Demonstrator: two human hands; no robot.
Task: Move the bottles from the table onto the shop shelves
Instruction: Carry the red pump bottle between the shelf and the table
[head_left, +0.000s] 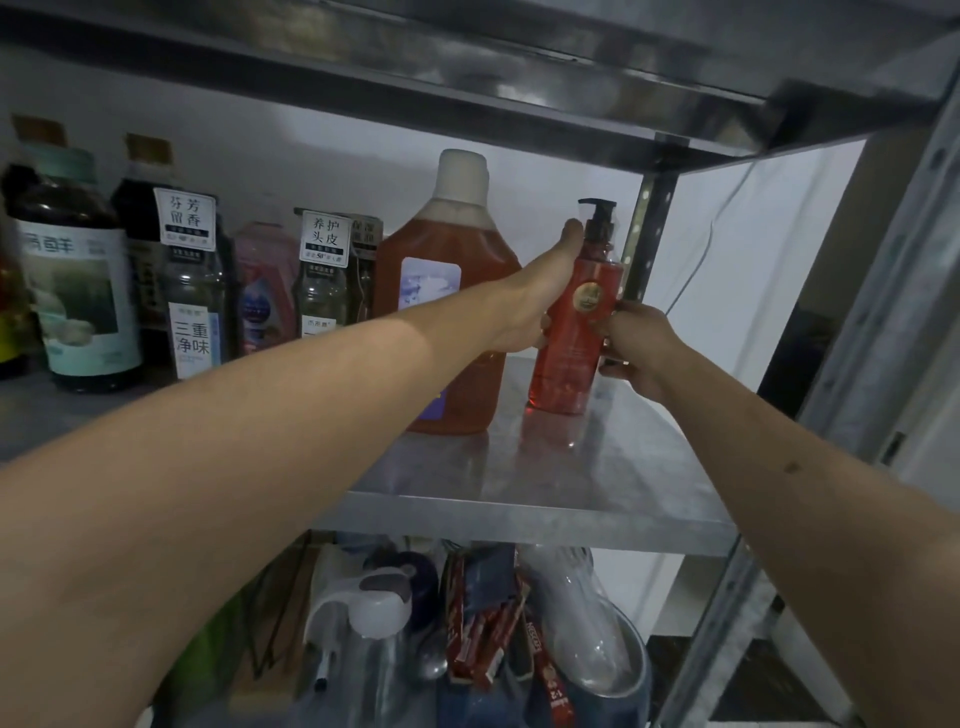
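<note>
I have both hands on the red pump bottle (574, 322), which stands upright on the metal shelf (545, 499) near its right end, its base on the shelf surface. My left hand (540, 291) wraps the bottle's left side, fingers reaching up toward the neck just below the black pump (597, 213); that grip is closed around the bottle. My right hand (631, 343) holds the lower right side of the same bottle, thumb and fingers curled on it, so that grip is also holding the bottle.

Just left of the red pump bottle, touching or nearly touching it, stands a big orange jug (447, 291) with a white cap and a pale blue label; my left forearm crosses in front of its lower part. Further left of the red bottle, along the back of the shelf, stands a row of others: a clear bottle with a white tag (319, 280), a pink bottle (262, 280), another clear bottle with a tag (192, 291), and at the far left a dark bottle with a green label (78, 280).

Right of the red bottle is the shelf's perforated upright post (644, 244), close behind it. Below the red bottle, on the lower shelf level, sit a white-capped container (363, 608), red packets (483, 634) and a clear bottle lying in a bowl (587, 623); details there are blurred.
</note>
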